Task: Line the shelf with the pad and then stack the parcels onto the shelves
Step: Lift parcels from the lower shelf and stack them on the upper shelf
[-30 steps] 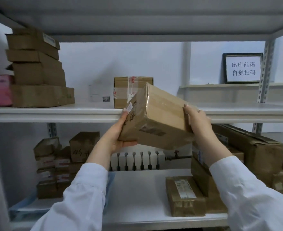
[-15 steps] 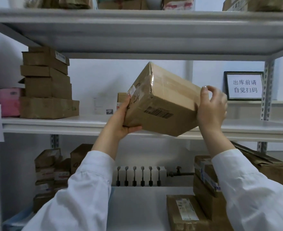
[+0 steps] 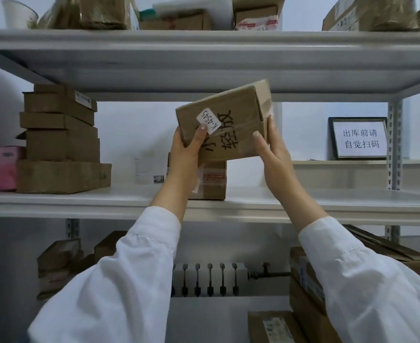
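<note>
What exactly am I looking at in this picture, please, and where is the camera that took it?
The camera sits on a person's head, looking forward at their own arms, so no machine is involved. The left hand and right hand grip a tilted cardboard parcel in the air, above the middle shelf. Just behind it, another box stands on that shelf. Further left is a stack of boxes. A framed notice stands on a ledge at the right.
</note>
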### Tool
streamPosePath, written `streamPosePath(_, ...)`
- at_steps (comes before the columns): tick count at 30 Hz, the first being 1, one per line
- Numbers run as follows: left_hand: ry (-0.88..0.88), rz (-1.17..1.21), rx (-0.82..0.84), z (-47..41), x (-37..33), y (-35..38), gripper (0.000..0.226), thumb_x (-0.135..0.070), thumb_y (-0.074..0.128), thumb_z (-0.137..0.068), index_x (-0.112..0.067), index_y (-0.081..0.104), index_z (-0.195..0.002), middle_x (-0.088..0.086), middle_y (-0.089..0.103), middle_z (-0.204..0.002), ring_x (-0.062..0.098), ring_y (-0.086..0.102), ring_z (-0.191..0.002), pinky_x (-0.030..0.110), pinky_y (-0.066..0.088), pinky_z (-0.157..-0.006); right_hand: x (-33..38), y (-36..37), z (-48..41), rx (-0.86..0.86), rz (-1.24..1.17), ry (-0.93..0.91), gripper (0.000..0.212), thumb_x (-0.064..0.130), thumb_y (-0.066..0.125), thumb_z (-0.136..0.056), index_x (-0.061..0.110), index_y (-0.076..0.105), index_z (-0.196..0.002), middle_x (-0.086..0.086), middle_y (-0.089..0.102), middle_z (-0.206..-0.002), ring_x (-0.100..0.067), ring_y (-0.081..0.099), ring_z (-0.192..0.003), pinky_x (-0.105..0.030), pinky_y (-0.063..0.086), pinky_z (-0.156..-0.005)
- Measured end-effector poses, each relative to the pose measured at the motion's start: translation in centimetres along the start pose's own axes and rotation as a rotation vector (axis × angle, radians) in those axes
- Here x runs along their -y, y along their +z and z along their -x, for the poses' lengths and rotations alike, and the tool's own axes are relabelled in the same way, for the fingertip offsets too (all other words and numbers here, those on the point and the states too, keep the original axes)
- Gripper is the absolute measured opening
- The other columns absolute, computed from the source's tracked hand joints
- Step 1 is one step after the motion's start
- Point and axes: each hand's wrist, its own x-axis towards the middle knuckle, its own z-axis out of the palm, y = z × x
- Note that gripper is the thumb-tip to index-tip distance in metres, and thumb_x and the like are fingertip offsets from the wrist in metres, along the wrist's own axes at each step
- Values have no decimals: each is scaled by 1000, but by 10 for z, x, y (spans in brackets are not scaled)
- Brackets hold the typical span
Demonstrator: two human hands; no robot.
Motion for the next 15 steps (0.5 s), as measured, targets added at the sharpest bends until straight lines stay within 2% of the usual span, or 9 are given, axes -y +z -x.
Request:
streamPosePath(3,-5,13,11,-17,2,-6,38,-27,58,-90,-21,49,-126,6,63,-119,26,62,-108,47,53,-87,-14,7,-17,48,-54,107,83,71,40,-79,30,24,-149,6,36,-151,-12,32,-140,-45,27,-116)
streamPosePath(6,-24,-6,22,-29,2,-15,29,-15,45,-92,-23,52,-119,6,64,-110,24,63,-99,33,55,-67,-22,16,-29,81,-83,126,70,66,36,-85,34,27,-147,7,43,-145,-13,39,-135,-46,31,-114)
streamPosePath(9,37,-120,13,-41,4,-24,34,-15,48,-94,-22,50,-127,6,62,-118,24,62,-105,32,56,-72,-25,27,-38,84,-116,152,56,53,32,-96,33,26,-147,7,44,-144,-13,39,-134,-44,30,-115)
streamPosePath(12,109,-303,-47,-48,3,-26,39,-18,49,-97,-18,42,-135,-1,58,-118,11,60,-101,16,55,-72,-35,36,-47,84,-167,222,56,48,31,-99,30,18,-151,7,33,-152,-14,30,-140,-44,25,-117)
streamPosePath(13,117,-357,-59,-51,4,-28,42,-22,50,-96,-19,40,-137,-1,56,-121,11,59,-105,16,54,-74,-39,39,-49,93,-176,243,56,47,31,-99,30,17,-151,7,31,-153,-14,28,-141,-44,24,-117)
streamPosePath(15,105,-429,-92,-59,9,-35,50,-30,51,-95,-20,33,-140,2,52,-131,18,54,-117,24,51,-88,-47,45,-53,124,-181,247,54,46,31,-100,31,20,-150,8,34,-152,-11,31,-137,-37,25,-115)
